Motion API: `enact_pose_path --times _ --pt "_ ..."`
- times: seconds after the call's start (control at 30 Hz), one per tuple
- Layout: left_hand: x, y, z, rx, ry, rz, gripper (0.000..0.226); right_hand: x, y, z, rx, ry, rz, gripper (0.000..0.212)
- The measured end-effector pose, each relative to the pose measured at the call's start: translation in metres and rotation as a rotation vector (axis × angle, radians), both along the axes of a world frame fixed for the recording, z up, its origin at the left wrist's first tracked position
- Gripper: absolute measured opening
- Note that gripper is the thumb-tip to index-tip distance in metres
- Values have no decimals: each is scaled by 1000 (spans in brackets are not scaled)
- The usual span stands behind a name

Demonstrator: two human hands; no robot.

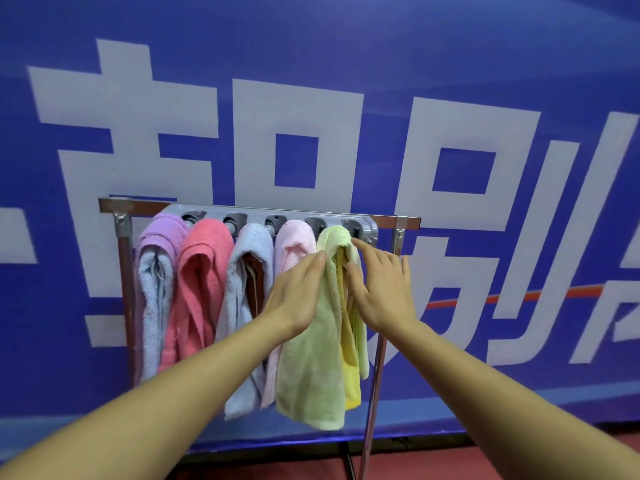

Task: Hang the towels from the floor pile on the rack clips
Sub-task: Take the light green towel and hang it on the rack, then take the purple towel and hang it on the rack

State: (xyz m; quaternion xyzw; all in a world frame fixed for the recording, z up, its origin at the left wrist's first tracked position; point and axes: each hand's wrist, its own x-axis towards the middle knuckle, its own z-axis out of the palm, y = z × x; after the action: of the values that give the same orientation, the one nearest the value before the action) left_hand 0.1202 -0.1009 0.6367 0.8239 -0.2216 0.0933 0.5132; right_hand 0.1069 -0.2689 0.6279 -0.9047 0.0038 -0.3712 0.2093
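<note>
Green terry is filling the middle of the view: a green towel [311,358] is hanging at the right end of a row of five, with its top bunching up against a grey clip rail [249,214]. A yellow cloth [351,375] is showing inside its fold and hanging down beside its lower edge.

Both bare arms are reaching forward from the bottom corners. The left hand [298,292] is lying flat against the left fold of the green towel, fingers straight and together, so its grip is open. The right hand [384,289] is touching the right fold with fingers spread. Its index fingertip is resting near the towel's top and its thumb is pressing the cloth lower down. This grip is open too, and nothing is being pinched.

To the left, four more towels are hanging side by side from the same rail. First is a purple towel [162,233], then a coral towel [204,271] and a pale blue towel [249,247] with something brown inside its fold. A pale pink towel [294,240] is partly hiding behind the left hand.

The rail is sitting on a metal rack [401,226] with upright posts at each end. Behind it, a blue banner [346,46] with large pale characters is covering the wall. Red floor [450,459] is showing along the bottom edge.
</note>
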Motion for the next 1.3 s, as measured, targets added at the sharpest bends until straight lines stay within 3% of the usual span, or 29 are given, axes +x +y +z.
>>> enact_pose_path --times 0.1,0.33,0.47,0.6,0.73,0.9,1.17,1.3 --pt "-11 24 -16 301 -263 130 44 -17 10 -13 -17 -33 65 50" --pt "-34 81 -72 468 -199 165 67 -49 43 -60 -13 43 168 48" --pt "-50 110 -115 477 -81 171 67 -64 69 -106 6 152 241 50" --pt "-80 139 -177 555 23 147 53 -80 96 -176 25 337 286 52" --pt "-108 165 -247 580 180 78 55 -100 123 -250 58 507 257 38" --pt "-132 187 -328 715 346 46 56 -115 148 -330 72 701 286 43" --pt "-145 179 -415 917 533 22 59 -134 163 -461 115 1009 260 41" --pt "-143 167 -443 917 648 -15 64 -141 160 -521 112 1170 274 44"
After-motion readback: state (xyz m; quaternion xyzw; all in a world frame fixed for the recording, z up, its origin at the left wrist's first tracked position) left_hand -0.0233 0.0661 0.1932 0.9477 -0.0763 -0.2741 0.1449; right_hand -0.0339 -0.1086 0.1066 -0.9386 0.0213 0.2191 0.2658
